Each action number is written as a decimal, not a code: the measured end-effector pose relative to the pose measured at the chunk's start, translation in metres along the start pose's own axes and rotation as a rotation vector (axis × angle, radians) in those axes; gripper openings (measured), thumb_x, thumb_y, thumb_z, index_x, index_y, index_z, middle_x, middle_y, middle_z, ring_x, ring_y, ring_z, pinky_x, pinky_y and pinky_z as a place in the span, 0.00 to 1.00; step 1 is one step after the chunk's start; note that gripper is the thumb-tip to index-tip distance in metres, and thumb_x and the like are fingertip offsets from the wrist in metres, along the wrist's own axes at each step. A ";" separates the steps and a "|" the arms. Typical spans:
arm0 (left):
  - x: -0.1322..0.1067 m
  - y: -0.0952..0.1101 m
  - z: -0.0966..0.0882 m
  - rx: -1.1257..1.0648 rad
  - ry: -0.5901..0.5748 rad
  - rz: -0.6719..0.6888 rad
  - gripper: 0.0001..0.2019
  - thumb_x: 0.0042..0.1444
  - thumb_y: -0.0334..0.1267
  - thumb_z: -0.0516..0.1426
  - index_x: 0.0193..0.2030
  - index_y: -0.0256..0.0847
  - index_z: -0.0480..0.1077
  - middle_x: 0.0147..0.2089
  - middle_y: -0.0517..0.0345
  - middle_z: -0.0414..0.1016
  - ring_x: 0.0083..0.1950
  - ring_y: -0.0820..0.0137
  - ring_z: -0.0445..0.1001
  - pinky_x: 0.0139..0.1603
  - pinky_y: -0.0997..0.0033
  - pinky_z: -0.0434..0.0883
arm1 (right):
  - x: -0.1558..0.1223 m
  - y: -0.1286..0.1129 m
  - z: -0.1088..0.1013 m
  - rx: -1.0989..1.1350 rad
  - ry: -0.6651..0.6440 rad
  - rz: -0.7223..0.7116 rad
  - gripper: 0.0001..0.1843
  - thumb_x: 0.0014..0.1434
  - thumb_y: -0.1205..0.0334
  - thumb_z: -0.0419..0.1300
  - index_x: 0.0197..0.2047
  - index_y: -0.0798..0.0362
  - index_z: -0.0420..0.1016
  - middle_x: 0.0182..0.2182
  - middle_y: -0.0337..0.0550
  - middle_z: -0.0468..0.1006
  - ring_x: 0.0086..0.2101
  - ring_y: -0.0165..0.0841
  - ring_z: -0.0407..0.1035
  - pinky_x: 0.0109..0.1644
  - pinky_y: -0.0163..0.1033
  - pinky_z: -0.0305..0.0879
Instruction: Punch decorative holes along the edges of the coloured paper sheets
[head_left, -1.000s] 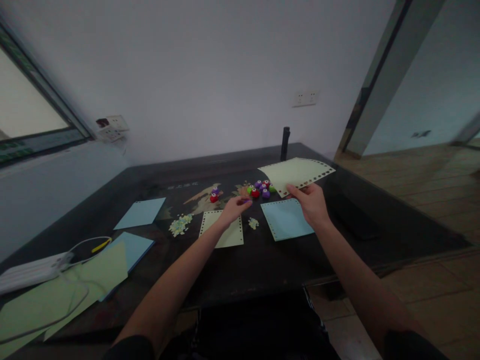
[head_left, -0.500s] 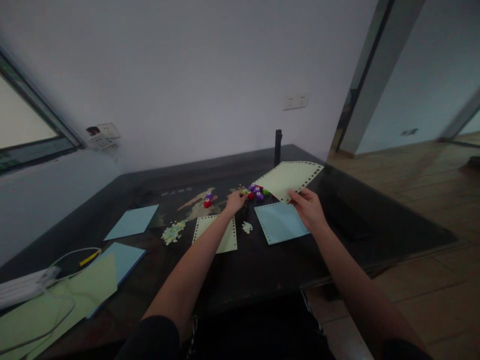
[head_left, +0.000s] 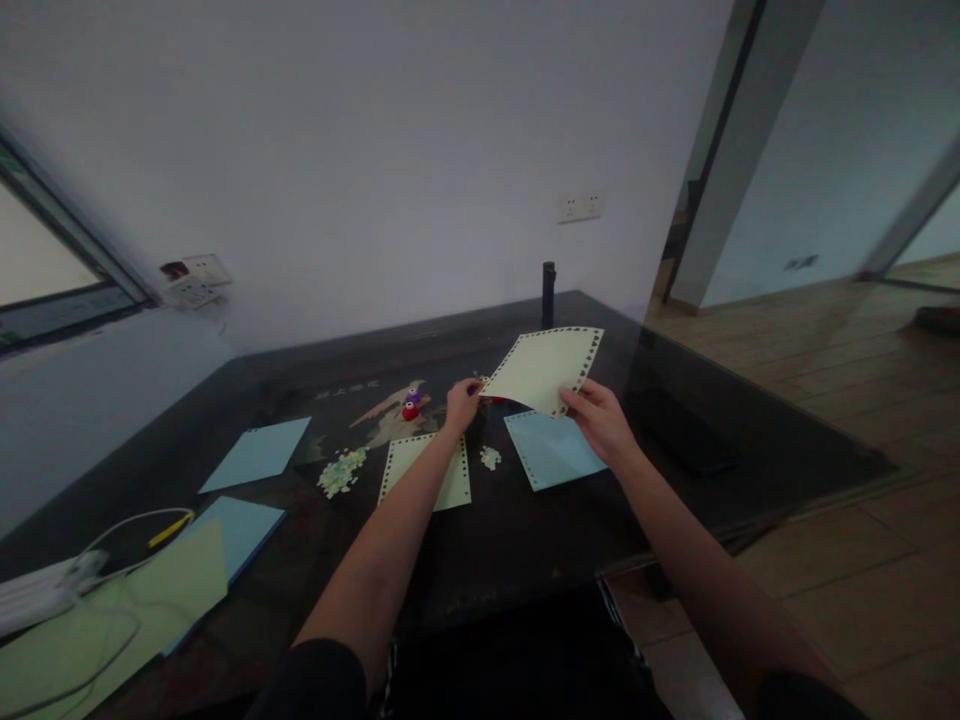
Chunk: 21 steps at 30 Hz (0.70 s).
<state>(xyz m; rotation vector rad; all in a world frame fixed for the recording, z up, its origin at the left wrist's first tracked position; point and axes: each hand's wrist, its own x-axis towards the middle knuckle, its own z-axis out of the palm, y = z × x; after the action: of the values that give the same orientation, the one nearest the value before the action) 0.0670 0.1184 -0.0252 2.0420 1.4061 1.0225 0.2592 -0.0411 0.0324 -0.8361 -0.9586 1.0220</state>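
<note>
My right hand (head_left: 600, 415) pinches the near right edge of a pale yellow sheet of paper (head_left: 544, 365), which has holes along its edges and is raised above the table. My left hand (head_left: 463, 405) is closed at the sheet's left corner, with a small dark purple piece, seemingly a craft punch (head_left: 473, 388), at its fingertips. A red craft punch (head_left: 410, 411) stands by a purple one (head_left: 414, 397) to the left. Under my left forearm lies another hole-edged yellow sheet (head_left: 454, 485). A blue sheet (head_left: 551, 450) with edge holes lies below the raised one, which hides most of the other punches.
Paper bits lie in a larger pile (head_left: 343, 472) and a smaller pile (head_left: 490, 458). Blue sheet (head_left: 259, 453), stacked yellow paper (head_left: 180, 575) and a white power strip with cables (head_left: 45, 590) are at left. A black upright object (head_left: 548, 293) stands at the back of the dark table (head_left: 510, 545).
My right hand has brought the yellow sheet left and lower, over the cluster of punches. My left hand has drawn back slightly left from that cluster. The view has shifted a little.
</note>
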 end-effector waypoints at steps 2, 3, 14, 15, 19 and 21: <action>-0.001 0.001 -0.001 -0.021 0.015 0.000 0.12 0.51 0.30 0.54 0.41 0.33 0.75 0.39 0.49 0.78 0.41 0.67 0.74 0.46 0.69 0.67 | 0.000 0.000 0.000 0.020 -0.006 0.006 0.20 0.39 0.50 0.70 0.35 0.50 0.77 0.31 0.42 0.81 0.33 0.38 0.75 0.40 0.45 0.72; -0.002 0.002 -0.002 -0.028 0.016 0.002 0.11 0.51 0.29 0.54 0.40 0.33 0.75 0.39 0.49 0.78 0.40 0.67 0.74 0.45 0.69 0.67 | 0.000 0.001 0.000 0.034 -0.011 0.006 0.19 0.40 0.50 0.71 0.34 0.51 0.77 0.31 0.42 0.81 0.32 0.38 0.75 0.40 0.45 0.72; -0.030 0.038 -0.027 -0.540 -0.106 -0.184 0.24 0.56 0.55 0.50 0.36 0.34 0.74 0.39 0.46 0.77 0.42 0.64 0.74 0.43 0.67 0.69 | -0.003 -0.002 -0.003 -0.014 -0.091 0.054 0.18 0.42 0.51 0.69 0.35 0.52 0.78 0.31 0.44 0.81 0.31 0.37 0.75 0.38 0.44 0.71; -0.036 0.042 -0.032 -0.638 -0.225 -0.236 0.28 0.55 0.60 0.48 0.36 0.34 0.74 0.38 0.45 0.77 0.40 0.64 0.74 0.41 0.67 0.70 | -0.003 -0.002 -0.004 -0.030 -0.107 0.082 0.19 0.42 0.51 0.69 0.35 0.52 0.78 0.31 0.44 0.81 0.31 0.36 0.75 0.38 0.43 0.71; -0.048 0.049 -0.052 -0.699 -0.364 -0.216 0.22 0.47 0.56 0.59 0.33 0.35 0.73 0.32 0.51 0.75 0.34 0.69 0.72 0.36 0.70 0.68 | -0.003 0.000 -0.006 -0.084 -0.197 0.222 0.19 0.41 0.52 0.70 0.35 0.54 0.77 0.30 0.45 0.81 0.29 0.34 0.74 0.37 0.42 0.71; -0.050 0.047 -0.061 -0.618 -0.336 -0.180 0.16 0.46 0.50 0.62 0.30 0.37 0.72 0.29 0.56 0.73 0.30 0.73 0.69 0.33 0.73 0.66 | -0.001 0.001 -0.008 -0.117 -0.239 0.270 0.19 0.41 0.52 0.70 0.35 0.54 0.77 0.31 0.45 0.81 0.29 0.33 0.74 0.38 0.42 0.71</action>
<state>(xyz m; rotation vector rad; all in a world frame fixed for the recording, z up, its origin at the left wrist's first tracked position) 0.0365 0.0524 0.0303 1.5129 0.9281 0.8499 0.2663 -0.0428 0.0280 -0.9737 -1.1368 1.3302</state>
